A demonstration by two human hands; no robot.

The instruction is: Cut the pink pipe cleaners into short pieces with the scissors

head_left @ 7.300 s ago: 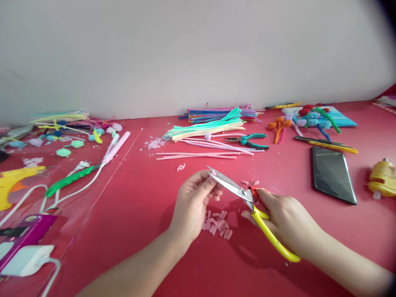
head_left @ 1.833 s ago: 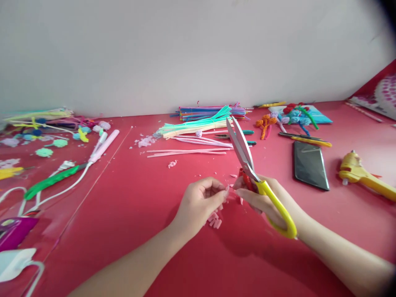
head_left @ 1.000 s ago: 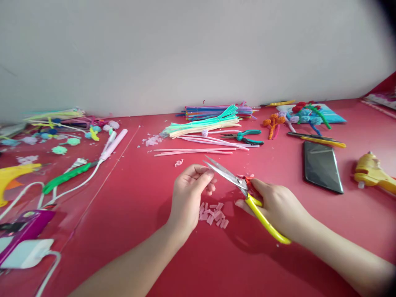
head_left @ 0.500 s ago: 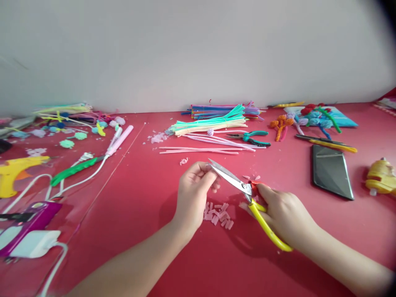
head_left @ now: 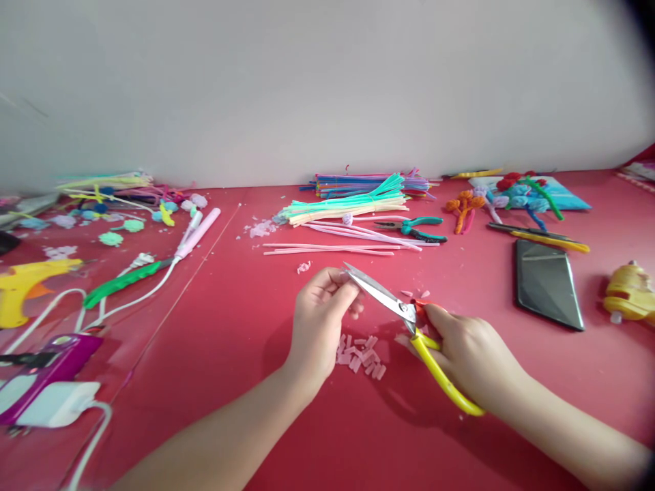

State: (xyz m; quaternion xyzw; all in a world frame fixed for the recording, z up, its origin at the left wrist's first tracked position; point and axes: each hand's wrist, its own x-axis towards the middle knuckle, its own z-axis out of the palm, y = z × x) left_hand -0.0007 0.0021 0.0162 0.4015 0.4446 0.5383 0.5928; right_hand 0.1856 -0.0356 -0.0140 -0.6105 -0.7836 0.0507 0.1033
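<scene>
My right hand grips a pair of scissors with yellow and red handles, its blades pointing up and left. The blade tips reach the fingertips of my left hand. Thumb and forefinger of that hand are pinched together at the blades; what they hold is too small and hidden to make out. On the red table below the blades lies a loose heap of short pink cut pieces. A few more small pink bits lie close to the scissors' pivot.
Behind my hands lie pink pipe cleaners, green and cream bundles and pliers. A phone and yellow bottle are at right. At left are a glue gun, a purple power strip and cables.
</scene>
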